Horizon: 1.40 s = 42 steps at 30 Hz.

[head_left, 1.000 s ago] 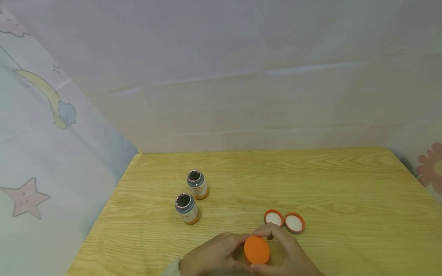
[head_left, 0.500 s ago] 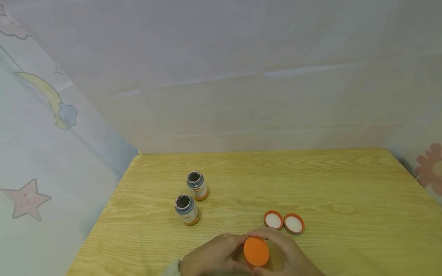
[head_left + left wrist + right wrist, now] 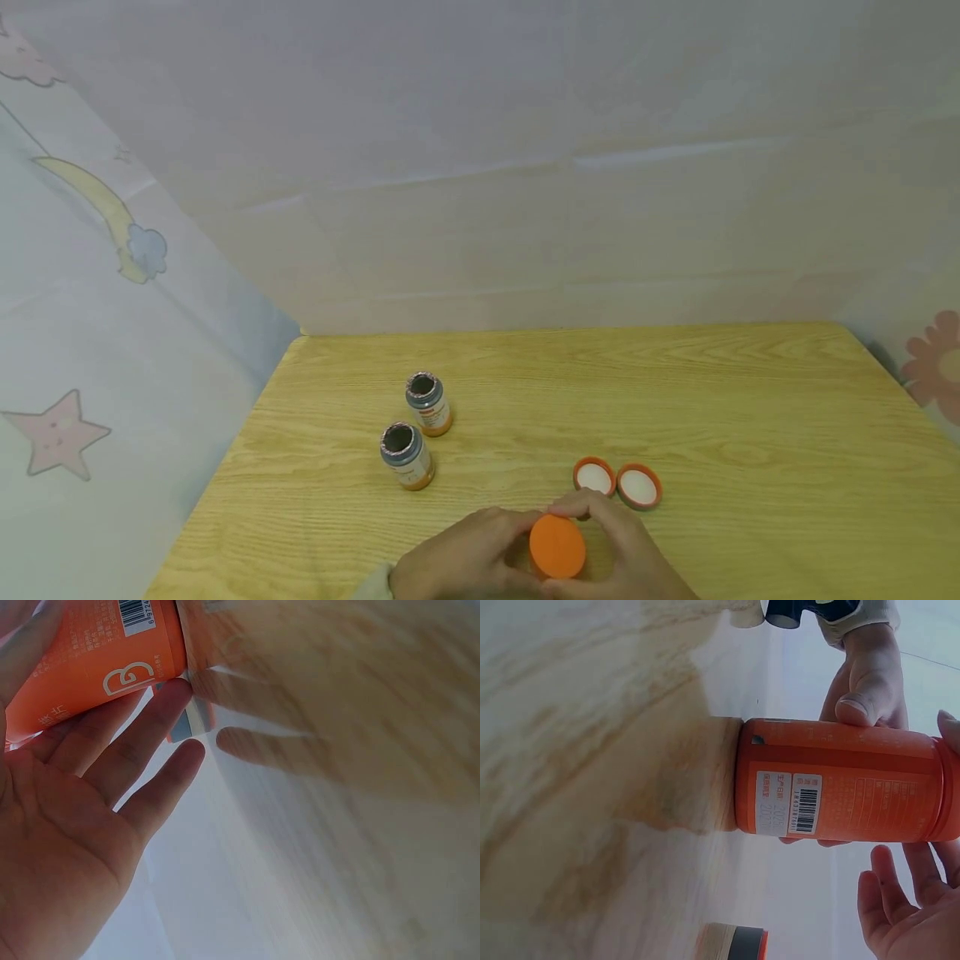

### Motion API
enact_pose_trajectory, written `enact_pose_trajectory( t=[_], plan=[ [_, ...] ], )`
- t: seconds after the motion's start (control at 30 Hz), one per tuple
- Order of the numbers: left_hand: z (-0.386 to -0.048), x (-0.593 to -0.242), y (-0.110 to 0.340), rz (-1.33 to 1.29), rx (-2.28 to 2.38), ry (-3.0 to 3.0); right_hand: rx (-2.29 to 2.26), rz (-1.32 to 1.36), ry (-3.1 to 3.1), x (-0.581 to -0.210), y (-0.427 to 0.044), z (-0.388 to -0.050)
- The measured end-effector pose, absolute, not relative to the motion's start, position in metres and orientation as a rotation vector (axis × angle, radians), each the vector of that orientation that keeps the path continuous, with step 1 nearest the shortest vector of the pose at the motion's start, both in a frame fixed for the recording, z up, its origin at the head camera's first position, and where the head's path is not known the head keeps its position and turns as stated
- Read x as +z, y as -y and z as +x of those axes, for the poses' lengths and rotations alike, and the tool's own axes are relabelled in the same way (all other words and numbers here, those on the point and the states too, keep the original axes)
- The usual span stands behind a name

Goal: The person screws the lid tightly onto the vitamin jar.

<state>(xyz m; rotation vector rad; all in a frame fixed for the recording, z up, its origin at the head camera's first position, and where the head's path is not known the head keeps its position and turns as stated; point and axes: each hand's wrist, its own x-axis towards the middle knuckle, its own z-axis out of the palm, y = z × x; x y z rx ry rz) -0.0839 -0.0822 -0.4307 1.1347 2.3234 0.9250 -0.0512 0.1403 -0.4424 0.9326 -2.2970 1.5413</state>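
Note:
An orange bottle [image 3: 855, 780] with a printed label and barcode stands upright on the table. Its flat orange lid [image 3: 557, 547] faces up in the head view. My left hand [image 3: 467, 557] grips the bottle's body from the left, its thumb and fingers on either side, as the right wrist view also shows. At the lid's rim, the thumb and forefinger of my right hand [image 3: 628, 550] pinch from the right. The other right fingers hang free beside the bottle. In the left wrist view the bottle [image 3: 82, 675] rests against my left fingers; its top is outside that view.
Two uncapped grey-necked jars, a nearer one [image 3: 407, 455] and a farther one [image 3: 430, 404], stand left of centre on the wooden table [image 3: 750, 400]. Just beyond my right hand, two orange-rimmed lids [image 3: 639, 486] lie with white insides up. A pale cloth wall [image 3: 525, 242] borders the back.
The right fingers swung leftward around the lid's rim, then came back to about their earlier place. The left hand and the bottle stayed nearly still.

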Motion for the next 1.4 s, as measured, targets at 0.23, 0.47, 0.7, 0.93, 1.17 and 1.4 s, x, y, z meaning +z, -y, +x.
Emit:
enact_pose_trajectory(
  t=[0.23,0.47,0.7,0.93,1.17,1.4],
  plan=[
    [-0.0844,-0.4286,0.0818,1.079,0.915,-2.306,1.462,1.061,2.255,-0.4448,-0.1426,-0.0528],
    [-0.0836,-0.4290,0.0822,1.094,0.923,-2.313,1.457,1.214,2.106,-0.4507,-0.1433,-0.0590],
    [-0.0834,-0.4299,0.0828,1.117,0.897,-2.339,1.483,1.087,2.146,-0.4488,-0.1402,-0.0555],
    [-0.0832,-0.4306,0.0825,1.129,0.904,-2.343,1.483,1.044,2.149,-0.4478,-0.1387,-0.0555],
    [-0.0837,-0.4307,0.0824,1.144,0.924,-2.332,1.515,1.007,2.182,-0.4459,-0.1376,-0.0533],
    [-0.0844,-0.4309,0.0830,1.185,0.898,-2.357,1.523,0.973,2.187,-0.4458,-0.1360,-0.0519]
  ],
)
